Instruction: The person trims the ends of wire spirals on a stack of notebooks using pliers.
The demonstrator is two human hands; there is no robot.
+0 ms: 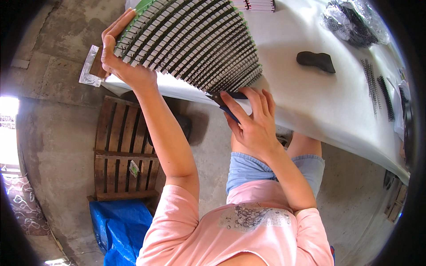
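Note:
A row of spiral-bound booklets (191, 44) with black coil spines and white page edges leans over the near left side of the white-covered table. Green shows along its far left edge. My left hand (126, 66) grips the left end of the row, fingers wrapped around its outer side. In my right hand (255, 122) is a pair of pliers (217, 98) with dark blue handles. Their dark jaws meet the lower right corner of the row, at the end of a coil; whether they bite on it is too small to tell.
On the white table (288, 93) rest a black curved object (316, 61), loose black coils (386, 98) and a clear plastic bag (355, 24) of black coils. Another bound stack (257, 5) lies at the back. A wooden pallet (126, 154) and blue tarp (120, 228) are left.

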